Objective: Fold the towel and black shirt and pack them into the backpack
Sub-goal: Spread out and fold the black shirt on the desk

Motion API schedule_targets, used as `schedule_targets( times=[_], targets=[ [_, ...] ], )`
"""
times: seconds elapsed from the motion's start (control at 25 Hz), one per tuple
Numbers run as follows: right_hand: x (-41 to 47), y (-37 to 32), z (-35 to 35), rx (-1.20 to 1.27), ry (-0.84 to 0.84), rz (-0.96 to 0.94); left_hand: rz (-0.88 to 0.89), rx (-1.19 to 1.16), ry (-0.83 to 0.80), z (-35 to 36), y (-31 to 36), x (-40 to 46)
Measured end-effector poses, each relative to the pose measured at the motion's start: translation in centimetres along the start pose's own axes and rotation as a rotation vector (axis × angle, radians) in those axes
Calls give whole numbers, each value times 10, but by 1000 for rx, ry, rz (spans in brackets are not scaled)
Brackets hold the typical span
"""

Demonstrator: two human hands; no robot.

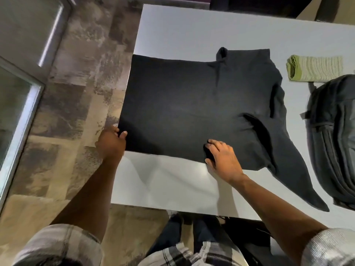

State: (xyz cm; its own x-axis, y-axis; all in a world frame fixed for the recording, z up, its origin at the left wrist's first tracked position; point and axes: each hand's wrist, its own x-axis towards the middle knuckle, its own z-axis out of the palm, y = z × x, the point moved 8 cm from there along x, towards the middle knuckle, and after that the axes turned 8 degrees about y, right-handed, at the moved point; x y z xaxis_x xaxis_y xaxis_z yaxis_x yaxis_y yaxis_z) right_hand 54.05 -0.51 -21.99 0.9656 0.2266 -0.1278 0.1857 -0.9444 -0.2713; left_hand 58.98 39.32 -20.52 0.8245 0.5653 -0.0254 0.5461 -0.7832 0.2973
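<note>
Currently black shirt [182, 104] lies flat on surface [172, 31], hem overhanging left. Left hand [111, 143] pinches near-left corner; right hand [222, 156] grips near edge. Soft, limp, light: I'd hold corners, hem.

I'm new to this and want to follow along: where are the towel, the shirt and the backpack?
towel [317, 68]: head view, middle of the folded green cloth.
shirt [182, 104]: head view, middle of the flat body.
backpack [334, 120]: head view, its grey front panel.
</note>
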Motion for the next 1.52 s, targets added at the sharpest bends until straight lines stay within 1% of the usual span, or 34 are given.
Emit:
schedule_targets(
  times=[0.16, 0.32, 0.48, 0.64, 0.84, 0.92, 1.04, 1.08, 1.12, 1.16, 1.2, 1.28, 1.32, 1.36, 1.4, 1.52],
  targets=[
    [2, -18, 11, -2, -63, -11, 17, 11, -67, -2, -11, -1],
    [1, -24, 16, -8, -93, 37, -22, 16, -125, -1, -21, 0],
    [3, -21, 14, -10, -114, 43, -70, -73, -152, -9, -28, -2],
    [3, -17, 14, -14, -145, 47, -34, -145, -242, -11, -37, -3],
    [3, -17, 18, -24, -164, 37, -92, -197, -373, -1, -55, -10],
    [2, -16, 17, -43, -162, 43, -87, -163, -326, 0, -57, -8],
    [-5, -17, 2, -112, -36, 38, -76, -105, -173, -9, -48, -11],
    [-10, -18, -2, -148, 6, 23, -23, -61, -89, -16, -39, -14],
    [-16, -18, -4, -182, 30, 5, 82, -23, 2, -22, -26, -17],
    [-22, -17, -4, -205, 41, -10, 224, 3, 66, -26, -9, -21],
    [-26, -15, -3, -213, 44, -19, 381, 6, 71, -25, 9, -30],
    [-30, -10, -2, -203, 49, -20, 666, 43, -61, -6, 35, -55],
    [-29, -8, -1, -196, 51, -19, 762, 102, -132, 6, 39, -70],
    [-28, -7, 0, -193, 48, -19, 817, 157, -177, 17, 38, -81],
    [-27, -6, 1, -188, 41, -18, 835, 186, -186, 23, 37, -88],
    [-25, -2, 4, -146, -1, -4, 846, 199, -101, 21, 38, -89]
  ],
)
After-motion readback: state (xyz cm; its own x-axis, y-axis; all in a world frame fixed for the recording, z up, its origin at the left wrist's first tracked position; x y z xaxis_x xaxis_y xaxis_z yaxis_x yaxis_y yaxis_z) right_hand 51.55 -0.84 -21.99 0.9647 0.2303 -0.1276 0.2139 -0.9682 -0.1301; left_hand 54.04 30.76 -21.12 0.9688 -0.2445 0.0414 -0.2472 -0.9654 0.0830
